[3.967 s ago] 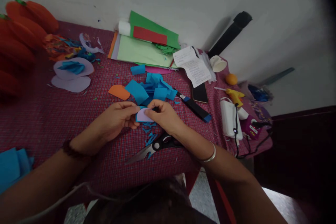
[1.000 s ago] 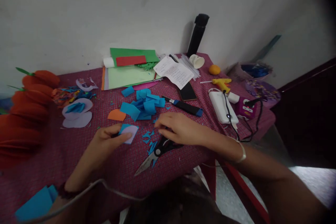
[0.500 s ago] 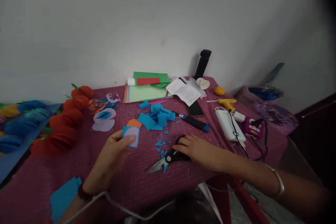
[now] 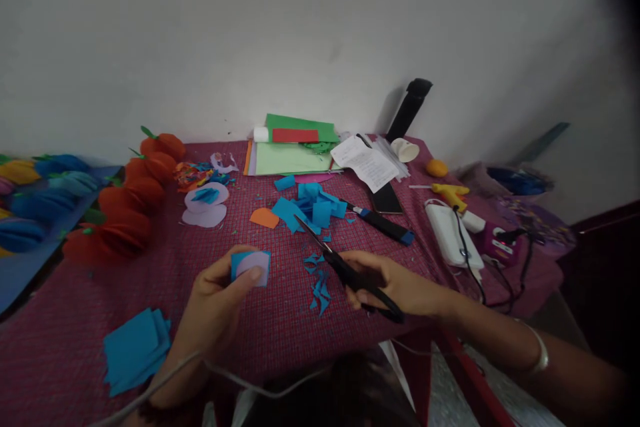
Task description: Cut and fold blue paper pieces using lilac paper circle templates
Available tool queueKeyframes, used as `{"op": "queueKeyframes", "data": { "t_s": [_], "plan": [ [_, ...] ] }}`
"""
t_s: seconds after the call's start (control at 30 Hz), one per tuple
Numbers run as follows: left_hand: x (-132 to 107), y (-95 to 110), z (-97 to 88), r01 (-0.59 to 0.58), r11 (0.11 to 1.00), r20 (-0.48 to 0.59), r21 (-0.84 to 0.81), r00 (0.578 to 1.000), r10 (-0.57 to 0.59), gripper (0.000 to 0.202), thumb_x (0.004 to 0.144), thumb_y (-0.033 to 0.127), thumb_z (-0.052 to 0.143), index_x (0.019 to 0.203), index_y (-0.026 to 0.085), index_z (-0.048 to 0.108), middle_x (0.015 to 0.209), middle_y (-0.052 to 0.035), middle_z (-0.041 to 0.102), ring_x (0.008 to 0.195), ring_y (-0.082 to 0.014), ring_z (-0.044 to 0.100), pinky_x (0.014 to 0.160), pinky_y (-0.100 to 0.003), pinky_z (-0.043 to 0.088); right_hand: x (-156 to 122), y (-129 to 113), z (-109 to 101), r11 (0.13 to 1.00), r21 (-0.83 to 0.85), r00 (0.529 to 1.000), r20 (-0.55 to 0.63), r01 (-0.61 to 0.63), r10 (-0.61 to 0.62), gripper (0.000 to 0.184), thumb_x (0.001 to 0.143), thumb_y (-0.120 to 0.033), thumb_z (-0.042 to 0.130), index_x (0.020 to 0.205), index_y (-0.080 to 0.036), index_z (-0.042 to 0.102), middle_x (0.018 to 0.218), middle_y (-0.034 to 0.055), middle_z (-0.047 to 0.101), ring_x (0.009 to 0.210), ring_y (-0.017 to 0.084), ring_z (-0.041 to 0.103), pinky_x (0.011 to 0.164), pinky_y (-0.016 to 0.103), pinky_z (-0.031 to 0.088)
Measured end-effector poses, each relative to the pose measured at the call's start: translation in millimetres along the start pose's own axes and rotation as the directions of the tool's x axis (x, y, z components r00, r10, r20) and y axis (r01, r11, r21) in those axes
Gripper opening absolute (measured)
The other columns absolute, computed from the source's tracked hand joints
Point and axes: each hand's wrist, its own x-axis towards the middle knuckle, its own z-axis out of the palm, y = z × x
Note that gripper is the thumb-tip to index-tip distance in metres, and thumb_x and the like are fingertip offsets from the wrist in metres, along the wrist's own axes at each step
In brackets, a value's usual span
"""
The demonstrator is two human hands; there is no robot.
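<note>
My left hand (image 4: 215, 307) pinches a small blue paper piece (image 4: 250, 267) with a pale lilac rounded shape laid on it, held just above the red checked tablecloth (image 4: 75, 307). My right hand (image 4: 395, 287) grips black-handled scissors (image 4: 340, 263), lifted off the table with the blades pointing up and left toward the pile of blue paper squares (image 4: 313, 203). Small blue paper scraps (image 4: 317, 280) lie on the cloth between my hands.
A stack of blue squares (image 4: 135, 347) lies near left. Orange paper pumpkins (image 4: 130, 207) and lilac circles (image 4: 205, 207) sit left. Coloured sheets (image 4: 293, 147), a notes page (image 4: 367, 163), a utility knife (image 4: 385, 223), a glue gun (image 4: 450, 193), a white power bank (image 4: 453, 233) and a black flask (image 4: 410, 107) are behind and right.
My right hand closed on the scissors that lay on the table and lifted them, blades now pointing up-left. My left hand keeps holding the blue and lilac piece. The camera tilted.
</note>
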Motion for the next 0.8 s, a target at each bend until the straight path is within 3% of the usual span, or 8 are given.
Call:
{"op": "queueKeyframes", "data": {
  "t_s": [0.13,0.27,0.8],
  "plan": [
    [0,-6,9.1,0.130,0.990,-0.012,-0.060,0.991,-0.130,0.018,0.048,0.021,0.083,0.063,0.017,0.073,0.061,-0.0009,0.067,0.060,-0.0128,0.057,0.060,-0.023,0.047,7,4,10,0.989,0.109,0.986,0.123,0.099,-0.112,0.078,0.077,-0.059,0.064,0.135,-0.014,0.036,0.096,0.0048,0.053,0.087,0.015,0.050,0.078,0.030,0.040],
    [0,-12,17.4,0.180,0.979,0.009,-0.096,0.984,-0.180,0.016,0.049,0.019,0.083,0.058,0.016,0.070,0.056,0.0014,0.065,0.054,-0.0090,0.054,0.056,-0.020,0.044,14,9,16,0.983,0.173,0.982,0.167,0.059,-0.089,0.084,0.076,-0.056,0.067,0.140,-0.016,0.030,0.094,0.0033,0.050,0.083,0.013,0.048,0.075,0.030,0.040],
    [-2,-15,35.0,0.187,0.980,-0.062,-0.067,0.980,-0.191,0.012,0.049,0.014,0.078,0.056,0.017,0.068,0.053,0.0031,0.063,0.053,-0.0088,0.053,0.057,-0.020,0.044,15,16,19,0.978,0.207,0.997,0.075,0.017,-0.033,0.079,0.074,-0.050,0.072,0.137,-0.017,0.039,0.080,-0.0015,0.048,0.073,0.011,0.045,0.068,0.027,0.039]
  ]
}}
